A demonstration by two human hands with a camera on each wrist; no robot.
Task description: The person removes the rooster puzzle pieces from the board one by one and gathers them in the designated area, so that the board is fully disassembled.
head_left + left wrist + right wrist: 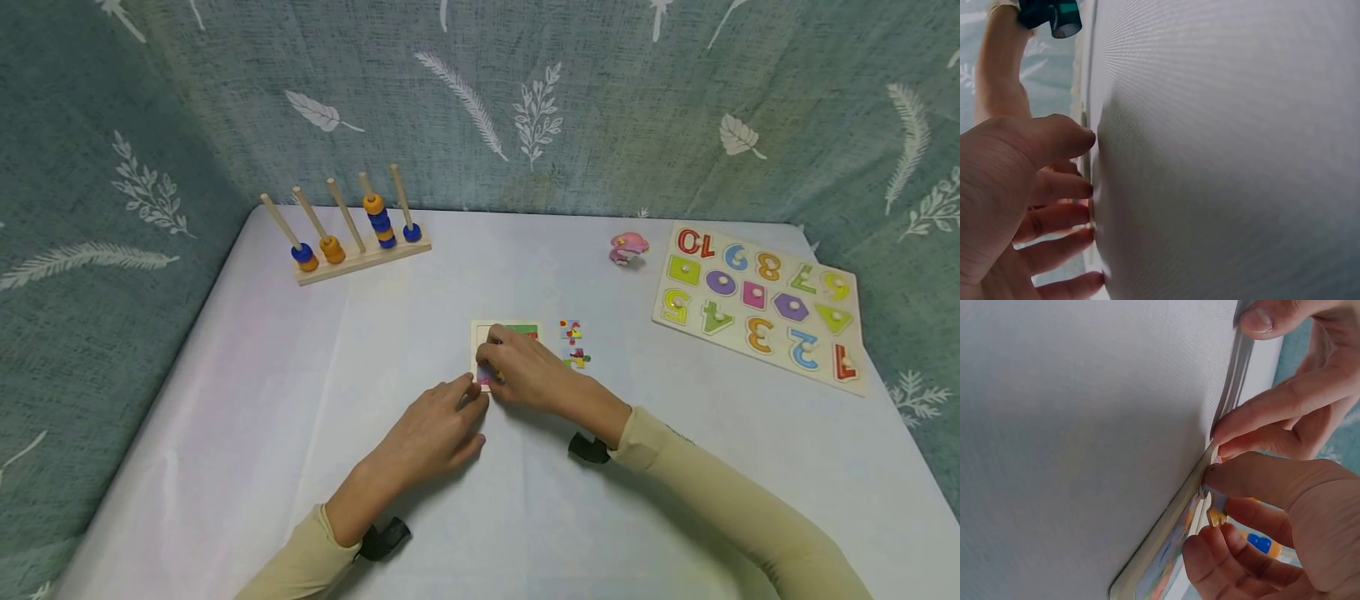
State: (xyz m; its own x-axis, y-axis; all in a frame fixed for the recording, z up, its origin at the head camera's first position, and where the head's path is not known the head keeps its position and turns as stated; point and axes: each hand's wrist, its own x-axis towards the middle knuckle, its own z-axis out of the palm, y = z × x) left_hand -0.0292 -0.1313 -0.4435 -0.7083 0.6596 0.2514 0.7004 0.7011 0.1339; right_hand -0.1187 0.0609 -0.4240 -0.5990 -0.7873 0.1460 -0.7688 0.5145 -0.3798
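A small jigsaw board (pixel 476 335) with a pale wooden rim lies on the white table, partly covered by my right hand (pixel 531 372). Between thumb and fingers that hand pinches a small jigsaw piece (pixel 1217 509), tilted close over the board; its picture side is mostly hidden. My left hand (pixel 433 427) has its fingers loosely extended, fingertips (pixel 1222 432) right at the board's near left corner. Just right of the board lie two loose jigsaw pieces, an upper one (pixel 571 330) and a lower one (pixel 577 359), partly behind the right hand.
A wooden peg stacker (pixel 363 260) with blue and orange rings stands at the back left. A pink toy figure (pixel 628 247) sits at the back, right of centre. Farther right lies a number-and-shape peg puzzle (pixel 735 329). Patterned green cloth (pixel 480 108) hangs behind the table.
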